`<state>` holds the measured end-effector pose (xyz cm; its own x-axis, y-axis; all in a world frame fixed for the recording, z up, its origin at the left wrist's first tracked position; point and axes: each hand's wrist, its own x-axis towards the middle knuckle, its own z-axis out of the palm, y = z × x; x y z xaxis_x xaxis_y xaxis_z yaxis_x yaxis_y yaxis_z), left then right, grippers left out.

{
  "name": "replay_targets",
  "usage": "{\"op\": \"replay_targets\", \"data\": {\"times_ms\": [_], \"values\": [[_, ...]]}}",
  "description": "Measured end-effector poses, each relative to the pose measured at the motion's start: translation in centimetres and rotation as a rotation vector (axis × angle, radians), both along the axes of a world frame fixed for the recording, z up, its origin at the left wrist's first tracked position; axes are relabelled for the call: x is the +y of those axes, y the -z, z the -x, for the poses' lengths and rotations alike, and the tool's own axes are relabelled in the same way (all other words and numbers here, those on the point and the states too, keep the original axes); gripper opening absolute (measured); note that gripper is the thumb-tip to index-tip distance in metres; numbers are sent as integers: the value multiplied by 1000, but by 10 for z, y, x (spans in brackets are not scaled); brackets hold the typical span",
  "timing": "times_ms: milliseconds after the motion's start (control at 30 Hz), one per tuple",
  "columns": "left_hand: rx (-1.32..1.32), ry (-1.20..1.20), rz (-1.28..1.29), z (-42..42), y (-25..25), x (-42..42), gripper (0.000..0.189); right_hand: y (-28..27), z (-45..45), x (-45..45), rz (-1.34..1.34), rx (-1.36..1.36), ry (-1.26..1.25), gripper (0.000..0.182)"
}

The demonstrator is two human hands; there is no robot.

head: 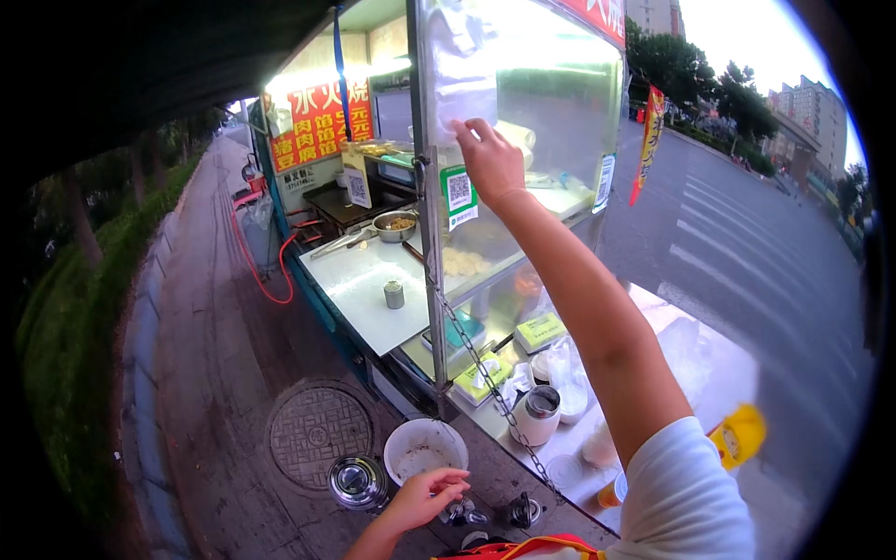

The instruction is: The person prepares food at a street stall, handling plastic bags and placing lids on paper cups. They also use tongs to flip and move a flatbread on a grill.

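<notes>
My right hand (490,157) is raised at the glass panel of a food stall, its thumb and forefinger at the lower edge of a hanging bundle of clear plastic bags (465,84); whether they pinch a bag cannot be told. My left hand (428,495) is low, fingers loosely apart and holding nothing, above the near rim of a white bucket (425,448) on the pavement. Behind the glass lie pale dough pieces (463,262). Left of the post, a metal bowl of filling (395,225) and a small shaker (393,295) stand on the white worktop (350,287).
A chain (500,399) hangs slanting beside the side shelf. On that shelf are a white jug (536,415), tissue packs (483,378) and plastic bags (570,374). A steel kettle (358,481) stands by the bucket. A griddle (357,199) sits further back.
</notes>
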<state>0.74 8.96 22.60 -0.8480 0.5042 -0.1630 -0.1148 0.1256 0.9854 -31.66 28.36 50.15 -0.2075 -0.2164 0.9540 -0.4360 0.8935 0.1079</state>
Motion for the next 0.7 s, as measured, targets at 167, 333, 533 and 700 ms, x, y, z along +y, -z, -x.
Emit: {"op": "replay_targets", "data": {"times_ms": [167,333,533,700], "values": [[-51,-65,-32,7,13,-20,30,-5,8,4,179,50,-63,12],[-15,-23,-29,20,1,-3,29,-30,-4,17,410,-35,-355,20],[122,52,-14,35,-33,30,28,-75,-30,41,243,-407,-310,20],[203,65,-55,55,-72,58,27,-95,-32,66,93,-541,-465,15]]}}
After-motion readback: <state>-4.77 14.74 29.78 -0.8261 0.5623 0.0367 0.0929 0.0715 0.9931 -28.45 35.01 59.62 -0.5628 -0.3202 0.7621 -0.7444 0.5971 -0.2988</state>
